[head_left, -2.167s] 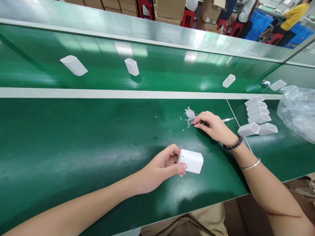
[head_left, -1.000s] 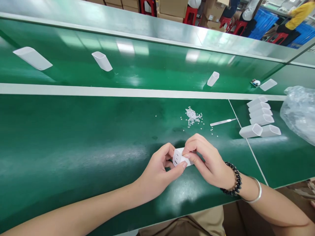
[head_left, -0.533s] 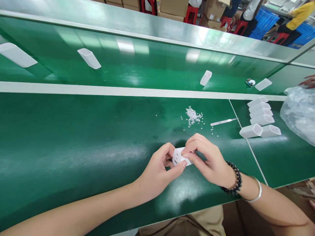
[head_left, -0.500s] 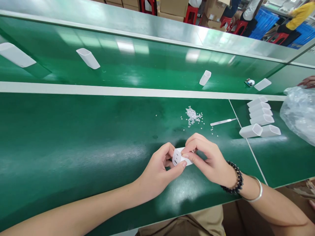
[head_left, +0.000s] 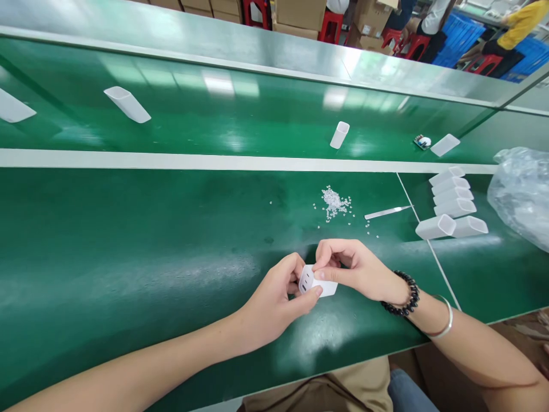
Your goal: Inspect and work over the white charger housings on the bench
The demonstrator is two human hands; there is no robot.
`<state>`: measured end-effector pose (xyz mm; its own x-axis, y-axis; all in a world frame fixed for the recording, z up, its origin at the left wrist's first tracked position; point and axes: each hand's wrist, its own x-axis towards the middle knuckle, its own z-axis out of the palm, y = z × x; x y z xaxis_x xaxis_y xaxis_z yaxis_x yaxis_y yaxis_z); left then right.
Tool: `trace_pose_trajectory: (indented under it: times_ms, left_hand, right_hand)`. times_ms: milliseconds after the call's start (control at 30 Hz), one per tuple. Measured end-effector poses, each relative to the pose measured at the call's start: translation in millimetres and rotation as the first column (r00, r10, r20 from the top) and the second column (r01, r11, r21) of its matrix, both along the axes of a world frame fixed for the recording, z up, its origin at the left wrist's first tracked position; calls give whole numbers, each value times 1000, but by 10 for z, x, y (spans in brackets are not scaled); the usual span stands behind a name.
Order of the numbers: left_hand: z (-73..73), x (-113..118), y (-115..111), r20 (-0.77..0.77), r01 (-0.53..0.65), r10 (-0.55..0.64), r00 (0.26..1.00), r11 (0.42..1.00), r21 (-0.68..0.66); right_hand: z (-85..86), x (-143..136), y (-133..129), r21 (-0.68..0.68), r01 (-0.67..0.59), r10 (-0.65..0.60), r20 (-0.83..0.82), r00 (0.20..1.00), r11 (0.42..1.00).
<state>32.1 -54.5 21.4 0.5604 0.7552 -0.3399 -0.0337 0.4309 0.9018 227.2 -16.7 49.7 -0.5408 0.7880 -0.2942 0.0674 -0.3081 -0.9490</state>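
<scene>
My left hand (head_left: 281,300) holds a white charger housing (head_left: 326,287), its fingers behind and its thumb along the near side. The end face with dark port slots points left. My right hand (head_left: 354,269) touches the housing beside that face, thumb and index finger pinched together. Whatever may be between those fingertips is hidden. Beyond the hands lies a pile of tiny clear pieces (head_left: 333,201), with a few scattered around it. A pair of tweezers (head_left: 386,212) rests to the right of the pile.
Several white housing shells (head_left: 453,207) stand grouped at the right, next to a clear plastic bag (head_left: 521,194). Past a white strip (head_left: 193,161), a green belt (head_left: 240,126) carries spaced shells and a small circuit board (head_left: 422,142). People sit on red stools in the background.
The shells and circuit board on the far belt have shifted left. My right hand has flattened and its fingertips have slid slightly left, baring more of the housing. My left hand keeps its hold.
</scene>
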Motion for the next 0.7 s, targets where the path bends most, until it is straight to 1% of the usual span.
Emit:
trace_pose_trajectory:
  times_ms: [67, 167, 233, 300, 367, 433, 500, 600, 700]
  left_hand:
    - [11, 5, 12, 34, -24, 25, 999, 999, -33]
    - [40, 16, 31, 85, -51, 55, 995, 997, -50]
    - [55, 20, 40, 99, -51, 56, 994, 997, -50]
    - [61, 16, 51, 111, -48, 54, 992, 997, -57]
    - [59, 1, 72, 131, -34, 44, 990, 996, -76]
    - [58, -26, 106, 158, -3, 18, 987, 995, -96]
    - [65, -57, 148, 189, 33, -11, 982, 992, -118]
    - [90, -92, 207, 217, 70, -32, 976, 982, -173]
    - [122, -102, 237, 205, 107, -63, 977, 972, -208]
  right_hand:
    - [-41, -3, 7, 1, 7, -7, -31, 999, 1000]
    - [-77, 0, 9, 42, 9, -6, -57, 998, 999]
    - [-77, 4, 5, 80, -9, 13, -47, 999, 997]
    - [-68, 8, 2, 152, -37, 40, -15, 999, 988]
    - [-62, 8, 8, 270, -64, 54, 44, 998, 961]
    - [-67, 3, 19, 397, -78, 43, 96, 994, 914]
    - [-80, -3, 31, 489, -77, 26, 111, 993, 869]
    - [-107, -8, 37, 551, -71, 26, 89, 996, 832]
    - [-133, -2, 38, 552, -77, 44, 73, 996, 830]
